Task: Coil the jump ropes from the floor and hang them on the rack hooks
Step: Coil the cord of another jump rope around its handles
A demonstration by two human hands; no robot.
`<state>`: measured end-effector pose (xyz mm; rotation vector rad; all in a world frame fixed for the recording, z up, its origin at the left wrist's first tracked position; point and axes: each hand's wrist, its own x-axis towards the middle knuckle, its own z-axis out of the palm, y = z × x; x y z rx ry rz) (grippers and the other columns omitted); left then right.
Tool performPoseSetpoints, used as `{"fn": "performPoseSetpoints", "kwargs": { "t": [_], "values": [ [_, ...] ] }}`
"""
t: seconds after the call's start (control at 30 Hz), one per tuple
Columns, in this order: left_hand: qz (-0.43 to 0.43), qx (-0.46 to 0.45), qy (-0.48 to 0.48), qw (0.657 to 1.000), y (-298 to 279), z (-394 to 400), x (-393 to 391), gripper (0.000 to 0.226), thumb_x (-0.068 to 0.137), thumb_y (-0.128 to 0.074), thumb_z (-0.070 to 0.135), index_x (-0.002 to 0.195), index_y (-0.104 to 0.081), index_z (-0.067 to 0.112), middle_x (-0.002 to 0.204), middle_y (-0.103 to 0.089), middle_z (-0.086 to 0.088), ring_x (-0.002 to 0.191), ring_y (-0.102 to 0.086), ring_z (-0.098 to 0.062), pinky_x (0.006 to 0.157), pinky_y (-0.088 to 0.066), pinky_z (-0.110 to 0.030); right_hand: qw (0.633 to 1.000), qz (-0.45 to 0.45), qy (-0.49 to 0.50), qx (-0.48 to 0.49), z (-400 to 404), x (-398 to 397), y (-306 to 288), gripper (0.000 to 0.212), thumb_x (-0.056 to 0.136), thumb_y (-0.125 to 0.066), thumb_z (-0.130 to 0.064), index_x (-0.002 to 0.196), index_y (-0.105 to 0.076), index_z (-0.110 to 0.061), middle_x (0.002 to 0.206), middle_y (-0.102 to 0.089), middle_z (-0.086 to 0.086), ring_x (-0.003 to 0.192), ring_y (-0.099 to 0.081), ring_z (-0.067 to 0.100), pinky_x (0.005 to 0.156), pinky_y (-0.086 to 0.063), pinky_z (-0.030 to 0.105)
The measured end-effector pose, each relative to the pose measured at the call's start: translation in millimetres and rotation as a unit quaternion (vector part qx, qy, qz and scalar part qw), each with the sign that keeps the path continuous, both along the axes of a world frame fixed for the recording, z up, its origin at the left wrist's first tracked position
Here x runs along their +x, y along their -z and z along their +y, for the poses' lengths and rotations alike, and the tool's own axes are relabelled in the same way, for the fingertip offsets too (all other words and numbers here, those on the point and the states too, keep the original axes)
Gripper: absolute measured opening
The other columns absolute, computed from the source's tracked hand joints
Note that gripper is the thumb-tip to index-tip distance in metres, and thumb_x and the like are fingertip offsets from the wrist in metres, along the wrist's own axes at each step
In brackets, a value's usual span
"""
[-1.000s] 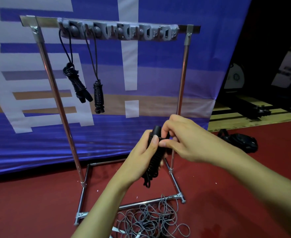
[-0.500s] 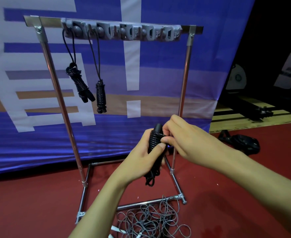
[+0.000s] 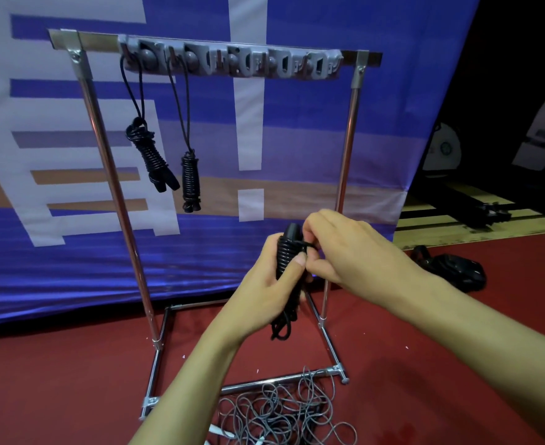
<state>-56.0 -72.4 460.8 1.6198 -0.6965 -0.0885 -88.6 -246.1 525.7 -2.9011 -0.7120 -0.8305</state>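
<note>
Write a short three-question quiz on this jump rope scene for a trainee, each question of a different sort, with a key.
1. True or false: two coiled black ropes already hang from the hook strip on the rack.
2. Multiple choice: the left hand grips A) a rack pole, B) the black coiled rope, C) the grey rope.
3. Fill in: the loose grey rope lies tangled on the ____, by the rack's base.

Key
1. True: the left hanging rope and the second hanging rope hang side by side at the strip's left end.
2. B; the right hand pinches a strand at the coil's top.
3. Floor.
</note>
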Motion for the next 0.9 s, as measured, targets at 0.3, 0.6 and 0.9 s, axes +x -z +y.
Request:
{"fn": "performPoseSetpoints", "kwargs": {
  "t": [0.3,0.6,0.9],
  "values": [
    [-0.025,-0.042,-0.030,0.998,3,17,11,0.017,0.109,-0.049,0.032,0.120,-0.050,0.019,0.077,-0.063,-0.004,0.057,-0.055,-0.023,0.054,-0.047,-0.036,0.960,0.152,-0.045,0.231,6,13,-13,0.005,0.094,-0.072,-0.022,0.095,-0.071,-0.027,0.070,-0.073,-0.013,0.068,-0.069,-0.003,0.066,-0.047,0.011],
    [-0.021,-0.036,0.012,0.999,-10,25,15,0.027,0.107,-0.052,0.038,0.122,-0.051,0.016,0.080,-0.063,-0.008,0.058,-0.055,-0.024,0.057,-0.048,-0.040,0.964,0.251,-0.084,0.018,5,33,-59,0.005,0.097,-0.066,-0.034,0.094,-0.065,-0.030,0.078,-0.070,-0.008,0.074,-0.064,0.008,0.071,-0.050,0.025],
    [0.007,-0.020,0.007,1.000,-17,26,19,0.030,0.105,-0.050,0.048,0.106,-0.058,0.019,0.073,-0.064,-0.009,0.053,-0.052,-0.024,0.055,-0.044,-0.035,0.928,0.325,-0.058,-0.172,15,51,-82,0.015,0.101,-0.054,-0.035,0.095,-0.054,-0.022,0.074,-0.056,-0.011,0.067,-0.048,0.010,0.065,-0.039,0.027]
  ]
}}
